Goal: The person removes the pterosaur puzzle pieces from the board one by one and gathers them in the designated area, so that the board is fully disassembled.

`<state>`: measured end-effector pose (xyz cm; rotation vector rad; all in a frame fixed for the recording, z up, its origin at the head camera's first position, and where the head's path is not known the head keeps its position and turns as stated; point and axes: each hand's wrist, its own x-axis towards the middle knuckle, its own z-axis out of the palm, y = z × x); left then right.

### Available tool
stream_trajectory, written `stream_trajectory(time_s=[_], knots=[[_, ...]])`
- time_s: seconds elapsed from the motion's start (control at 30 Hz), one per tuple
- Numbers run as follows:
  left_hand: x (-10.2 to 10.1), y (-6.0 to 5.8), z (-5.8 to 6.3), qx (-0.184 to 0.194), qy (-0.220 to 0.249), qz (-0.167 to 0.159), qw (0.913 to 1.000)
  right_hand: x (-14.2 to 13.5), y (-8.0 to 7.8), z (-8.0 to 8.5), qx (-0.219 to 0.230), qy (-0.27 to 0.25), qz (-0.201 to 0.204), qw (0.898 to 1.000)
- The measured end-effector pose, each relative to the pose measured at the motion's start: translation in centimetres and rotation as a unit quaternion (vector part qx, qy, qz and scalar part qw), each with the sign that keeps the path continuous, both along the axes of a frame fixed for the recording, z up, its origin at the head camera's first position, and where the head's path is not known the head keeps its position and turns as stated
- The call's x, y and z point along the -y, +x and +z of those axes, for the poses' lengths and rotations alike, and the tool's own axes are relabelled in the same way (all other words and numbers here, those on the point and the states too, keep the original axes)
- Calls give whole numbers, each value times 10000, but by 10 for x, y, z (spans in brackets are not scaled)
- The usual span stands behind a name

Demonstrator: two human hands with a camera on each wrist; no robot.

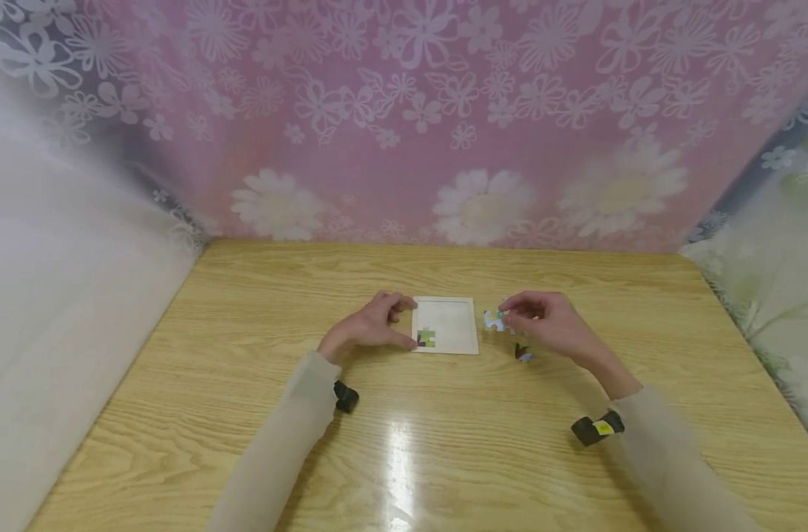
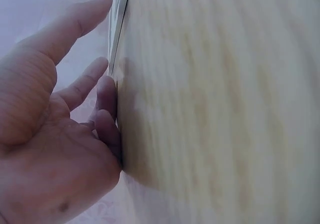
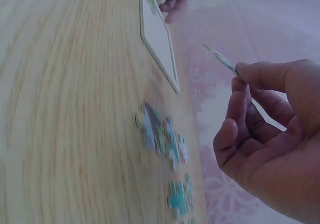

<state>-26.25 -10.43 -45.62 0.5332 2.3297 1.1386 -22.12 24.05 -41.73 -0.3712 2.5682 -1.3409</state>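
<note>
A white square puzzle tray point(image 1: 453, 325) lies flat on the table, with a green-and-purple jigsaw piece point(image 1: 426, 338) in its near left corner. My left hand point(image 1: 375, 323) rests at the tray's left side, its thumb and a fingertip touching the edge near the two corners. In the left wrist view the thumb point(image 2: 75, 26) is straight and the other fingers bend loosely. To the right of the tray, my right hand point(image 1: 548, 323) pinches a pale jigsaw piece point(image 3: 220, 58) between thumb and fingertips, raised off the table. Loose jigsaw pieces point(image 3: 175, 146) lie beneath this hand.
A dark brown and blue jigsaw piece point(image 1: 523, 352) lies on the wooden table point(image 1: 277, 295), just nearer than the right hand. Behind the table hangs a pink floral curtain point(image 1: 377, 162). Pale cloth point(image 1: 64, 258) borders the left side.
</note>
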Motion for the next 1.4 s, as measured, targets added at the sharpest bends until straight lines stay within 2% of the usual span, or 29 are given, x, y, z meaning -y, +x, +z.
stream_trajectory(time_s=[0.23,0.7,1.0,1.4], knots=[[-1,4,2,29,32,72,10000,-28,11,1,-35,192,-163,9997],[-2,7,3,-21,83,178,9998,-67,29,-9,-22,730,28,9973],[-5,8,6,-13,33,249,9997,-78,31,-17,33,1092,-15,9940],[-4,7,4,11,57,269,9996,-81,29,-23,-40,1345,-158,9908]])
